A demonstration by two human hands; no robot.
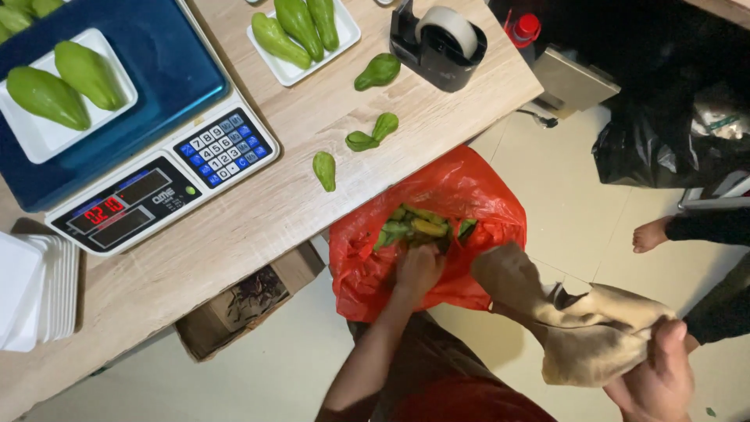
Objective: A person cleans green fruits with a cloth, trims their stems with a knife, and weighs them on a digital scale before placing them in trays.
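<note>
My left hand (418, 270) reaches into the mouth of a red plastic bag (469, 187) that hangs beside the table's edge. Its fingers are hidden among the green and yellowish vegetables (414, 227) inside, so I cannot tell whether it grips anything. My right hand (660, 375), low on the right, is closed on a crumpled tan cloth sack (578, 328). The sack's far end touches the red bag.
On the wooden table (258, 211) a blue scale (156, 180) carries a white tray (39, 137) with two green chayotes. Another tray of chayotes (344, 31), loose chayotes (324, 170), a tape dispenser (437, 39) and stacked white trays (39, 289) lie around. Below are a cardboard box (242, 305), a black bag (648, 148) and another person's foot (652, 233).
</note>
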